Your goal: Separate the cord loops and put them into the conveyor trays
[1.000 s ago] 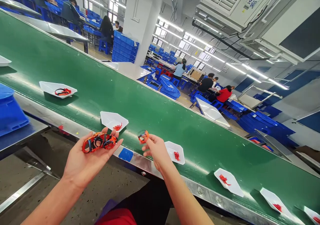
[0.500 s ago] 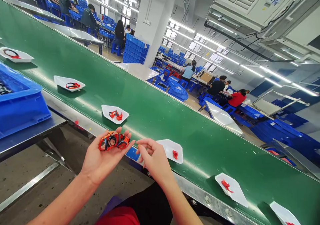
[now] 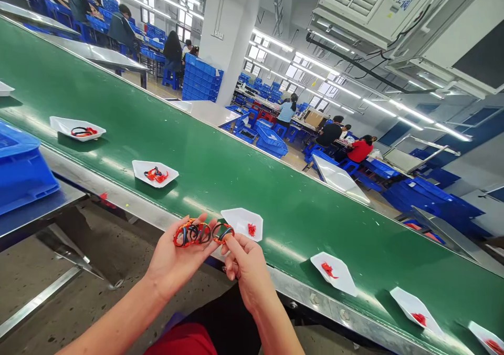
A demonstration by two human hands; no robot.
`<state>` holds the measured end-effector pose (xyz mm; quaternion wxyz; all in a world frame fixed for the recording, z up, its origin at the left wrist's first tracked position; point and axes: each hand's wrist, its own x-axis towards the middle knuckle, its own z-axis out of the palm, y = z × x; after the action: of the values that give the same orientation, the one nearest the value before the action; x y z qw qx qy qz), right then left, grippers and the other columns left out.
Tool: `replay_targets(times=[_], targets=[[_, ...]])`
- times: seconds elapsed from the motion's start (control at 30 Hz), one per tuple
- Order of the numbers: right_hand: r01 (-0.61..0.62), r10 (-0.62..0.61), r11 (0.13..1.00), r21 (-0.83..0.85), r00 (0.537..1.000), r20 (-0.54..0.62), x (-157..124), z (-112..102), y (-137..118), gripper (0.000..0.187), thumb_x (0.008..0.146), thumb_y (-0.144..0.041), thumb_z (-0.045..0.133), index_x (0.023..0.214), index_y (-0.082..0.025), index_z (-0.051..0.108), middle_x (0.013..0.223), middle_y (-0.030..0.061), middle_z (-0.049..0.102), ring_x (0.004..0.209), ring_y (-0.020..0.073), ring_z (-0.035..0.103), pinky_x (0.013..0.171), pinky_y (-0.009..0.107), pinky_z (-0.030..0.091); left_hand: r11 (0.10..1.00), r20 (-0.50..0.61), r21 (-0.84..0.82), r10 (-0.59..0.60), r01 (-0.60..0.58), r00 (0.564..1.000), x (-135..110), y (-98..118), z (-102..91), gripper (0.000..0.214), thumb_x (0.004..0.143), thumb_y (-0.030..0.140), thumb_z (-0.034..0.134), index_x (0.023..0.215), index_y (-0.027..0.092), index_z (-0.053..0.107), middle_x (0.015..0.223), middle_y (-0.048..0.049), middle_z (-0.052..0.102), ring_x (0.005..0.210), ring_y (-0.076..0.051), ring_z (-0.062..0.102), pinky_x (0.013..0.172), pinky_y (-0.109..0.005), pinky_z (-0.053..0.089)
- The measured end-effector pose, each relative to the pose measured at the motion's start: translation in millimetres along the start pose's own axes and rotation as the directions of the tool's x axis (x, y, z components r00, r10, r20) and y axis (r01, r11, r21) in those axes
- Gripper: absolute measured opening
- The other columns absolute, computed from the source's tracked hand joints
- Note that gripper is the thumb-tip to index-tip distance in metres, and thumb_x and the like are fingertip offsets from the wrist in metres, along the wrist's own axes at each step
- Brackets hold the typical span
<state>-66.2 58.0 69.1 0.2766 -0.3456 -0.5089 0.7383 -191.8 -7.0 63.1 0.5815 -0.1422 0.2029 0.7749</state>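
Head view: the person's left hand [image 3: 177, 263] is cupping loosely, palm up, around a bunch of orange-and-black cord loops [image 3: 192, 234], while the right hand [image 3: 246, 265] is pinching a single loop [image 3: 222, 233] tightly between finger and thumb (fiddly-looking stuff), just over the green conveyor belt [image 3: 299, 223], beside a white paper tray [image 3: 236, 221] holding red scraps [image 3: 252, 230].

This is a large factory workshop, I think. A long green conveyor belt [image 3: 189, 134] crosses the room, stacked blue plastic crates [image 3: 200, 82] stand by a white concrete pillar [image 3: 230, 34], and workers [image 3: 331, 133] sit along long benches [image 3: 255, 95].
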Motion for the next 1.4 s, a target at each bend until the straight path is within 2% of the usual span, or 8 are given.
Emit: replay_targets(times=[0.37,0.47,0.53,0.63,0.7,0.8,1.17,1.4], targets=[[-0.145,0.140,0.918,0.370,0.989,0.042,-4.9,-15.7,-0.6,0.028,0.074,-0.037,0.068,0.088,-0.013,0.065,0.066,-0.0031,0.052,0.043,-0.0001,0.033,0.035,0.010,0.023,0.999,0.013,0.030,-0.019,0.018,1.000,4.3,-11.7,-3.6,0.025,0.079,0.018,0.054,0.101,0.008,0.060,0.098,-0.0164,0.064,0.103,-0.028,0.060,0.087,-0.050,0.051],[-0.026,0.034,0.980,0.195,0.999,-0.037,0.4,-19.7,-6.2,0.026,0.079,-0.042,0.061,0.083,-0.016,0.062,0.067,-0.0032,0.051,0.042,0.0024,0.035,0.036,0.014,0.025,0.999,0.011,0.033,-0.017,0.017,1.000,3.5,-12.3,-2.0,0.026,0.079,0.019,0.054,0.102,0.009,0.060,0.101,-0.0176,0.063,0.105,-0.030,0.059,0.087,-0.051,0.051],[0.154,-0.175,0.968,-0.200,0.980,-0.090,10.6,-20.9,-12.5,0.024,0.083,-0.042,0.054,0.081,-0.019,0.060,0.067,-0.0024,0.054,0.043,0.0055,0.040,0.039,0.018,0.031,0.999,0.019,0.039,-0.001,0.001,1.000,2.2,-11.5,-0.9,0.026,0.079,0.019,0.055,0.102,0.008,0.060,0.102,-0.0176,0.063,0.107,-0.031,0.058,0.086,-0.051,0.051],[0.297,-0.477,0.462,-0.835,0.877,0.048,34.0,-18.0,-23.4,0.017,0.087,-0.033,0.049,0.088,-0.022,0.062,0.080,0.0019,0.063,0.060,0.0118,0.055,0.055,0.023,0.039,0.998,0.028,0.055,0.033,-0.034,0.999,-0.2,-7.8,0.1,0.027,0.079,0.019,0.054,0.103,0.008,0.060,0.103,-0.0175,0.062,0.108,-0.032,0.057,0.086,-0.051,0.051],[0.249,-0.486,0.088,-0.965,0.856,0.177,48.4,-13.8,-29.1,0.016,0.087,-0.029,0.049,0.094,-0.024,0.062,0.089,0.0036,0.066,0.070,0.0148,0.060,0.060,0.024,0.040,0.996,0.021,0.064,0.062,-0.063,0.998,-1.7,-3.8,0.2,0.028,0.079,0.020,0.054,0.104,0.008,0.060,0.103,-0.0176,0.062,0.109,-0.032,0.057,0.086,-0.052,0.051],[0.232,-0.436,-0.093,-0.968,0.865,0.249,54.9,-9.0,-31.8,0.020,0.087,-0.030,0.050,0.104,-0.027,0.061,0.093,0.0024,0.067,0.070,0.0157,0.062,0.058,0.024,0.039,0.993,0.017,0.064,0.094,-0.095,0.995,-3.1,2.7,0.1,0.028,0.079,0.019,0.054,0.103,0.008,0.060,0.103,-0.0172,0.063,0.108,-0.032,0.057,0.087,-0.053,0.050],[0.322,-0.427,0.564,-0.761,0.902,0.065,-10.2,-2.7,-3.5,0.014,0.081,-0.032,0.058,0.081,-0.020,0.065,0.061,-0.0037,0.058,0.048,0.0084,0.045,0.050,0.020,0.035,0.997,0.090,0.071,0.007,-0.014,0.996,0.6,-14.0,8.7,0.025,0.079,0.015,0.050,0.099,0.009,0.064,0.105,-0.0186,0.065,0.108,-0.032,0.057,0.082,-0.044,0.054],[0.111,-0.129,0.982,-0.151,0.985,-0.116,-13.4,-29.2,7.3,0.025,0.082,-0.040,0.057,0.084,-0.015,0.062,0.061,-0.0026,0.054,0.042,0.0049,0.040,0.036,0.015,0.030,0.995,-0.009,0.068,-0.079,0.080,0.997,-9.4,-26.1,14.0,0.038,0.079,0.015,0.049,0.116,0.007,0.056,0.119,-0.0223,0.059,0.112,-0.033,0.055,0.085,-0.047,0.053]])
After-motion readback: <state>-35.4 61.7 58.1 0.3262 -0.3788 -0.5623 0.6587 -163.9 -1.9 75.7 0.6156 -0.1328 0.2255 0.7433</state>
